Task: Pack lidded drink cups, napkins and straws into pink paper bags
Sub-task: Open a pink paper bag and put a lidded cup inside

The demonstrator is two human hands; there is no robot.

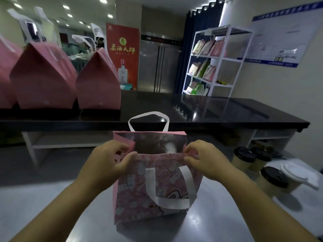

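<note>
Each grip, left hand point(108, 158) and right hand point(204, 157), pinches the pink bag point(153, 186) rim; red poster point(123, 55) reads, perhaps, "茶油大师"; lidded cups point(270, 179) stand right.

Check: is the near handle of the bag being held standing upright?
No. The near handle hangs folded down over the front of the pink bag, while the far handle stands up above the rim.

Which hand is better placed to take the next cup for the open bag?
The right hand, probably. The lidded cups stand on the right of the pink bag; the left hand can keep holding the rim.
</note>
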